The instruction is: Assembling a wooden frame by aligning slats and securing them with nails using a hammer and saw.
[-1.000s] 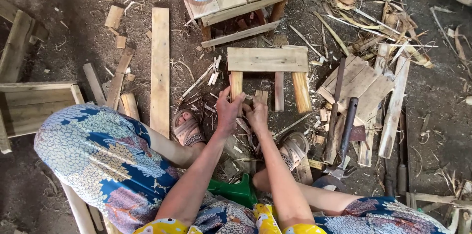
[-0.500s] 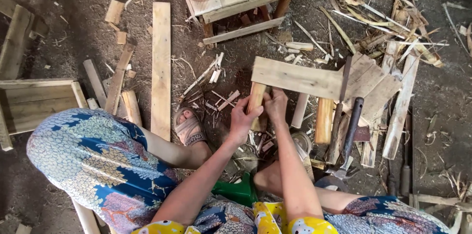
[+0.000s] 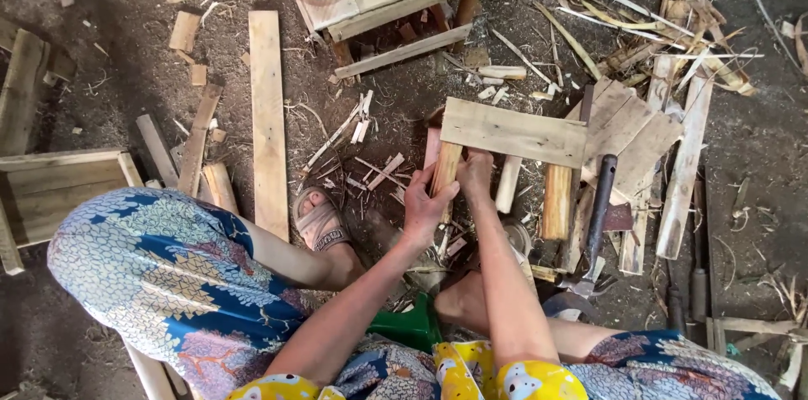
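Hands, left [image 3: 425, 205] and right [image 3: 476, 174], grip wooden frame [image 3: 513, 131] by one leg.

pale wooden frame [image 3: 513, 131], green stool [image 3: 412, 326]

A single head-worn camera looks almost straight down from above the seated person's lap, close over the left hand [image 3: 427, 205] and right hand [image 3: 476, 174], taking in the dirt floor [image 3: 101, 72] around.
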